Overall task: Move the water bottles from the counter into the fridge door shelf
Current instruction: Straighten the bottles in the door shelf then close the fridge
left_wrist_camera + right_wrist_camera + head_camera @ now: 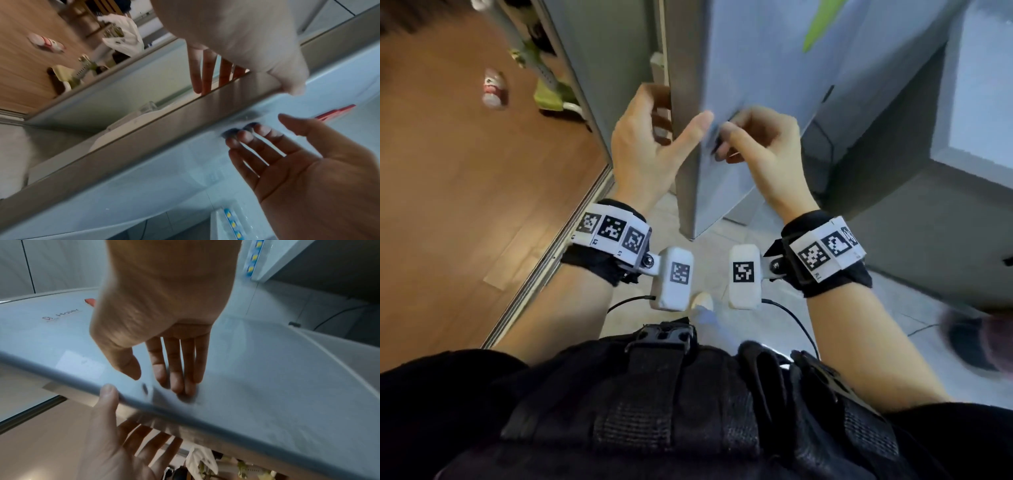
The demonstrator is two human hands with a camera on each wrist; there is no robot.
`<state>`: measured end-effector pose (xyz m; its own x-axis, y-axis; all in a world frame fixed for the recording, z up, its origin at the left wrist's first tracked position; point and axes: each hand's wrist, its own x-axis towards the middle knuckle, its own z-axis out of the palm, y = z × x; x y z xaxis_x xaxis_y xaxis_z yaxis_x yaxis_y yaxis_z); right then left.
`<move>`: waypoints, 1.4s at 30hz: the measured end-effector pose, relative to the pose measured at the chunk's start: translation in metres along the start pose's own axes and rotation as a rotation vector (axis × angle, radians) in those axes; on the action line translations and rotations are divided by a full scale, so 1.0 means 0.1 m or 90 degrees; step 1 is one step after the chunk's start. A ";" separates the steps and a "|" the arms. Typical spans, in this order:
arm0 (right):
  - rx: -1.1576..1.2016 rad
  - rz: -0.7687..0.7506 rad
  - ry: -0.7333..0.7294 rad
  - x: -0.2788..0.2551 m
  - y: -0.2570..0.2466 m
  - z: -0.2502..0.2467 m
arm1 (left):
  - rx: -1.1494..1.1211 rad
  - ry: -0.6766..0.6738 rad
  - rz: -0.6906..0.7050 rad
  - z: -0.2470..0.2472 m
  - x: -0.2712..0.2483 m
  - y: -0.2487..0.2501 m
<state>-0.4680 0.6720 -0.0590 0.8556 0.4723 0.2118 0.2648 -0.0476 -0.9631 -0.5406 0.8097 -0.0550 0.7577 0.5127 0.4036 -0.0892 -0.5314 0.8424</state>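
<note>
No water bottle shows in any view. The pale blue fridge door [756,68] stands partly ajar in front of me, blurred. My left hand [681,120] straddles its free edge, thumb on the front rim and straight fingers [202,78] behind the grey edge [164,129]. My right hand [722,140] touches the door's front face [267,369] with straight fingertips [180,386] just right of that edge. Neither hand holds anything. A white inner part [123,128] shows through the gap behind the door.
Wooden floor [465,171] lies to the left with a red and white slipper [494,89] and a yellow-green object [548,96]. A metal floor track [551,260] divides wood from tile. A grey cabinet [928,240] stands at right. A white plastic bag [123,35] hangs beyond.
</note>
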 end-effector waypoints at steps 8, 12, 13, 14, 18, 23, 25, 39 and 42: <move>0.004 0.030 -0.215 1.30 0.08 0.48 | 0.113 0.168 -0.016 -0.05 1.03 -0.58; 0.003 0.038 -0.213 1.86 0.18 0.61 | 0.093 0.197 -0.062 -0.02 1.57 -0.84; -0.003 0.037 -0.208 2.00 0.20 0.62 | 0.094 0.190 -0.073 -0.01 1.72 -0.90; -0.006 0.040 -0.206 2.14 0.23 0.63 | 0.090 0.179 -0.085 0.00 1.87 -0.97; -0.006 0.047 -0.185 2.64 0.36 0.69 | 0.071 0.151 -0.100 0.05 2.44 -1.25; -0.010 0.061 -0.107 3.25 0.52 0.85 | 0.042 0.050 -0.135 0.16 3.18 -1.52; -0.016 0.067 -0.069 3.43 0.59 0.90 | 0.035 0.011 -0.125 0.20 3.46 -1.63; -0.097 0.121 0.137 4.22 0.83 0.72 | -0.046 -0.130 -0.102 0.79 4.64 -2.02; -0.102 0.134 0.150 4.29 0.85 0.70 | -0.036 -0.145 -0.089 0.86 4.75 -2.05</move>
<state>-0.1098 0.9325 -0.0620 0.9731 0.2216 0.0622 0.1223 -0.2685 -0.9555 -0.1073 1.1040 -0.0667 0.8903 0.4107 0.1965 -0.0041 -0.4244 0.9055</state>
